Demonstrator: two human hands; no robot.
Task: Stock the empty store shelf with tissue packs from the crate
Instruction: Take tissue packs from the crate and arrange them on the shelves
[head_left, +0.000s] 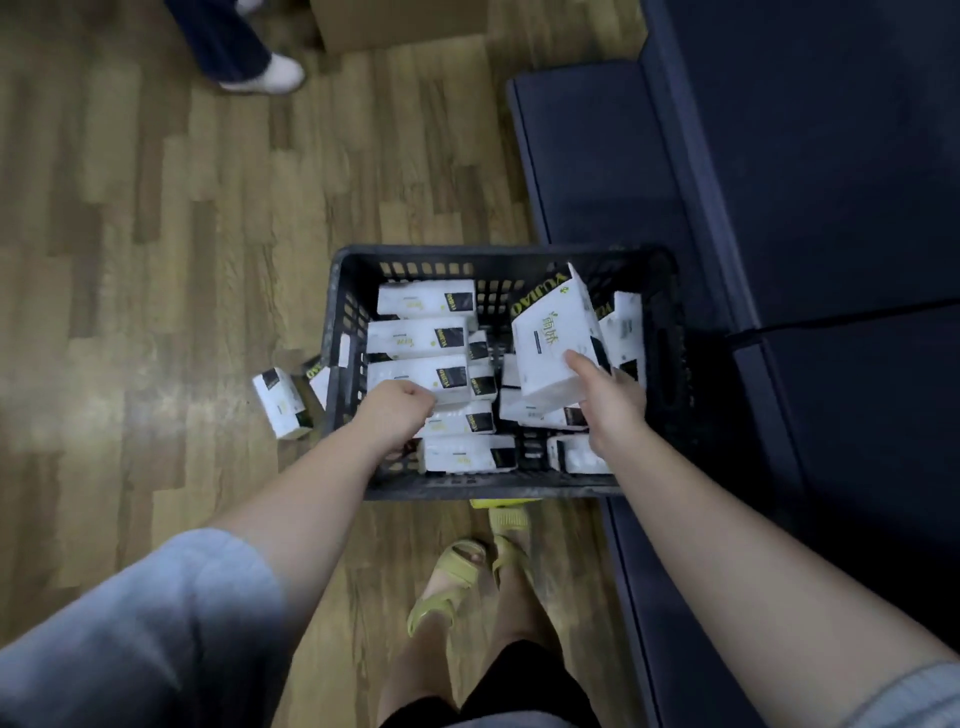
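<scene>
Wood-plank floor fills left and middle of view, pale glare patch at left. Cardboard box on floor at far edge, cut off by frame. Just left of it, another person's dark trouser leg and white shoe. Near edge: wearer's feet in yellow-green sandals, black shorts below them.

The single head camera is looking steeply down from the person's head, facing forward over the crate, floor and both forearms close below.
</scene>
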